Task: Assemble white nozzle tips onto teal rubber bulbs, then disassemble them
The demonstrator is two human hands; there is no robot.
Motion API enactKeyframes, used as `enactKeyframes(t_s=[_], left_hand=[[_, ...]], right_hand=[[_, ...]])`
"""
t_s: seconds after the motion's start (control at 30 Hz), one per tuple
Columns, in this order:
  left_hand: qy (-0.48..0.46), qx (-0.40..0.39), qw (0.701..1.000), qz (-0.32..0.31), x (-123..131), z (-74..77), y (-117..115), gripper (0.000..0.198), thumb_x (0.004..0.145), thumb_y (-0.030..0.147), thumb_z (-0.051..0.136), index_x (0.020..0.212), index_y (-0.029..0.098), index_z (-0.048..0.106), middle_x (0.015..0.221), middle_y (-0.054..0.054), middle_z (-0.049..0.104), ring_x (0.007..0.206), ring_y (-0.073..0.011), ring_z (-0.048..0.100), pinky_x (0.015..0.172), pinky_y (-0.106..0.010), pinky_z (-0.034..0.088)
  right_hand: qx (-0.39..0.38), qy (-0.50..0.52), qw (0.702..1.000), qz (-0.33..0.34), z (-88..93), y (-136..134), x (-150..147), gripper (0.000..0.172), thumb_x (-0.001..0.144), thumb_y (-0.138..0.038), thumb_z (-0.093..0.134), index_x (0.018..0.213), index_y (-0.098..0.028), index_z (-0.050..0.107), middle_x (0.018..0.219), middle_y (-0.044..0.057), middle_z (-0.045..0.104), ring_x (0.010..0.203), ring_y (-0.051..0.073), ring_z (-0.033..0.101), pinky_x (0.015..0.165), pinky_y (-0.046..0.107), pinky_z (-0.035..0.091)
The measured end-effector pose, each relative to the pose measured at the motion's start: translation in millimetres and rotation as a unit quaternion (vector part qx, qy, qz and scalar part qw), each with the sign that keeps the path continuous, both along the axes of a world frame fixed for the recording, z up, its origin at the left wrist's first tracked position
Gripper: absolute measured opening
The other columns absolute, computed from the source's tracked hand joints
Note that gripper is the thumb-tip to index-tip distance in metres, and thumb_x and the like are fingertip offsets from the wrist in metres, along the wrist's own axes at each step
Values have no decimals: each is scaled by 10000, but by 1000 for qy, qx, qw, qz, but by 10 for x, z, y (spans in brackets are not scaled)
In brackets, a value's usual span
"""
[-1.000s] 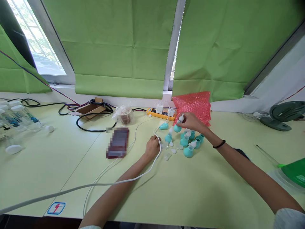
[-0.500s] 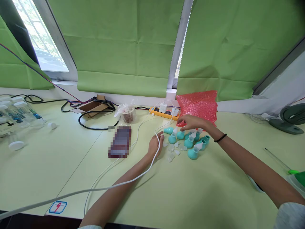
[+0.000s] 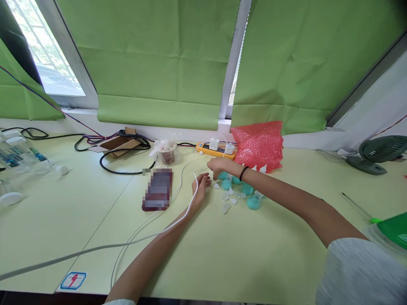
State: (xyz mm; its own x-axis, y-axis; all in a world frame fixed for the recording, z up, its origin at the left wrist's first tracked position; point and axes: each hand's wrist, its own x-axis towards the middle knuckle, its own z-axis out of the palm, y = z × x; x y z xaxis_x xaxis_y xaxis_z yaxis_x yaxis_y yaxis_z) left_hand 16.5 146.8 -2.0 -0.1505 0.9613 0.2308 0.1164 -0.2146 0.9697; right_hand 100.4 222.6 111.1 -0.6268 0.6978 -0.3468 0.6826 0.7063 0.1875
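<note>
My left hand (image 3: 200, 186) rests on its side on the table, its fingers curled in toward the thumb. Whatever it may hold is too small to make out. Just right of it and slightly farther back is my right hand (image 3: 219, 165), fingers bent down and pressed together. What they grip is hidden. Below and beside the right wrist stand several teal squeeze bulbs (image 3: 253, 203) with translucent white tips, partly covered by my forearm. Loose translucent plastic pieces (image 3: 226, 208) and a small white tip (image 3: 233, 201) lie in front of the bulbs.
Behind my hands are an orange power strip (image 3: 206, 150) with white plugs and a red bubble-wrap bag (image 3: 257, 144). A white cable (image 3: 171, 228) crosses my left forearm. A blurred phone (image 3: 158, 189), wrapped tub (image 3: 168, 154), clear bottles (image 3: 19, 146) and fan (image 3: 375, 154) are around.
My right hand has moved left from above the teal bulbs to beside my left hand, its forearm now covering part of the bulbs. The left hand's fingers have curled. The view has shifted slightly.
</note>
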Motion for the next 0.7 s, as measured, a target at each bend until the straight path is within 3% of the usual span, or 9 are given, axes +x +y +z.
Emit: enactKeyframes(t_s=[0.13,0.23,0.47,0.6,0.7], left_hand=[[108,29,992,-59,30,-5,-12,308,622,88,503,908,156,596,885,-45,616,834,-184,554,789,-304,425],[178,40,980,-83,32,13,-16,357,553,23,514,861,168,619,861,-33,620,851,-203,535,827,-334,399],[262,71,958,-91,56,0,-49,229,626,121,530,834,151,622,741,-41,601,759,-190,532,754,-314,412],[274,83,953,-96,86,-17,-76,152,685,191,502,789,150,605,645,-23,573,669,-168,532,680,-292,423],[273,100,951,-106,97,12,-106,136,693,225,509,777,159,594,724,-37,582,741,-187,535,713,-304,417]], right_hand=[[20,-27,999,4,-186,-48,-102,286,534,-100,661,813,-66,608,891,167,607,766,267,596,617,309,435],[37,-20,999,16,-181,-97,-103,260,566,-31,605,823,-65,601,909,174,604,801,260,587,637,303,424],[84,64,993,53,208,-305,20,219,653,-62,536,865,-95,580,901,117,596,840,225,555,644,256,373],[108,177,974,85,407,-672,189,213,713,-212,526,913,-142,550,909,70,582,843,176,522,637,232,341],[101,256,956,105,477,-980,385,186,706,-245,534,866,-156,562,829,37,593,746,144,514,563,215,310]])
